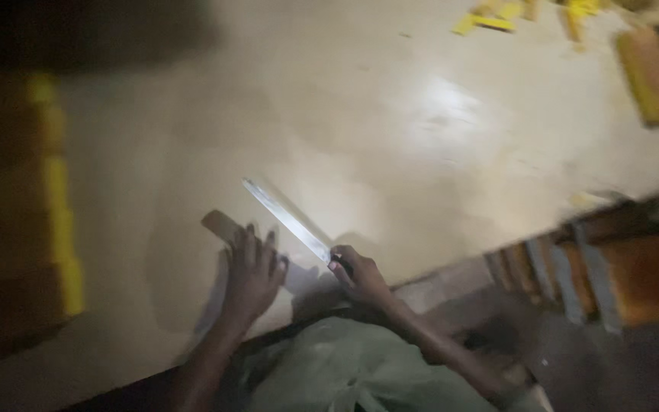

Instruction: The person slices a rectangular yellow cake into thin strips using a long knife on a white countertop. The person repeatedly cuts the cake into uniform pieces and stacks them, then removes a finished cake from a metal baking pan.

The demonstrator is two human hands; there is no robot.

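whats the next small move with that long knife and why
Probably swing the blade of the long knife down toward the small tan piece under the left hand. The right hand grips the handle with the blade angled over the table, beside the piece, and the left hand's fingers lie near its path, so go slowly.

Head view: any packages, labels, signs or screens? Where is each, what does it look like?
None that can be made out; the frame is blurred.
Nearest candidates: yellow-and-brown blocks at the left edge of the table, and a similar slab at top right, with no label visible.
Right hand grips a long knife; left hand lies flat on the table.
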